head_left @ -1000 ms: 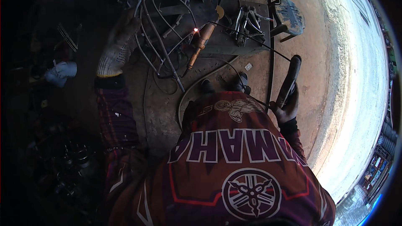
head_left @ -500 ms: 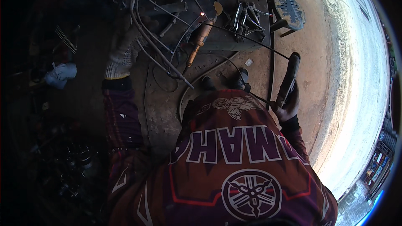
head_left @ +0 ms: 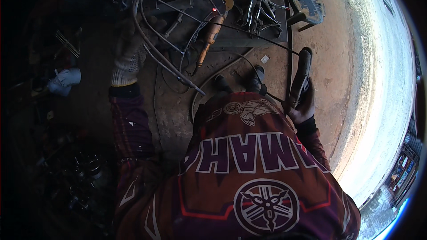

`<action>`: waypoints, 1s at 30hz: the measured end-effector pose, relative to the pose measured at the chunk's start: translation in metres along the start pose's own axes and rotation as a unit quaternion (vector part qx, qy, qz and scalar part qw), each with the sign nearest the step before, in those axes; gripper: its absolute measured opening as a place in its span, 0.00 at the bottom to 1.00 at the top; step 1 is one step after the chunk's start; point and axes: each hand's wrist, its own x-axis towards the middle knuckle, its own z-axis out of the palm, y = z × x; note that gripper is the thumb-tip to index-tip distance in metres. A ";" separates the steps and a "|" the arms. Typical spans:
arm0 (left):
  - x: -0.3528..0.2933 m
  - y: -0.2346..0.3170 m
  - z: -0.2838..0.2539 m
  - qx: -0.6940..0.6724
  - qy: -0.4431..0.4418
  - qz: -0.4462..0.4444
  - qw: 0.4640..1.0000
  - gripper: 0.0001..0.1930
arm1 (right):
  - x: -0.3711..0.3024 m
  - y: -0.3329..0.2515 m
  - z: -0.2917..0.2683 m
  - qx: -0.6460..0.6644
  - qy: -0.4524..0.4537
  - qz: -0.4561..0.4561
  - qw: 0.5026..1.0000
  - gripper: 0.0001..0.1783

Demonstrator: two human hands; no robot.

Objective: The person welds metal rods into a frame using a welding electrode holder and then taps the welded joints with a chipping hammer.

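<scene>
My right hand point(head_left: 303, 106), bare, is closed around a dark welding electrode holder point(head_left: 301, 73). A long thin dark rod point(head_left: 253, 33) runs from its tip leftward to a frame of bent metal tubes point(head_left: 149, 40). On the frame, near the rod's far end, a small spot point(head_left: 214, 10) glows red. My left hand point(head_left: 129, 55), in a knitted work glove, grips the tube frame at its left side; its fingers are dim and blurred. Just right of the frame lies an orange angle grinder point(head_left: 211, 40) with a round disc point(head_left: 227, 2).
Several locking pliers point(head_left: 263, 14) lie on the dark metal bench point(head_left: 244, 43). A worn stool point(head_left: 308, 4) stands to its right. Cables point(head_left: 229, 67) loop over the floor by my feet. At left are a pale cloth point(head_left: 65, 81), thin rods point(head_left: 67, 43) and dark machine parts point(head_left: 86, 169).
The view has shifted slightly. The electrode holder sits a little higher and further left, and the red spot has dimmed a little. Both hands keep their grip.
</scene>
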 end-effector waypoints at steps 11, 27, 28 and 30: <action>0.008 0.006 -0.015 0.114 0.046 -0.030 0.992 0.22 | 0.007 -0.004 0.001 -0.021 0.001 -0.011 1.000 0.60; -0.004 0.003 0.026 0.331 0.093 0.063 0.937 0.22 | 0.005 0.006 -0.003 -0.016 -0.013 -0.003 1.000 0.59; -0.003 0.002 0.026 0.330 0.091 0.063 0.937 0.22 | 0.004 0.008 -0.004 -0.011 -0.006 0.002 1.000 0.59; -0.003 0.003 0.026 0.327 0.089 0.066 0.939 0.22 | 0.003 0.007 -0.005 -0.018 -0.005 0.009 1.000 0.59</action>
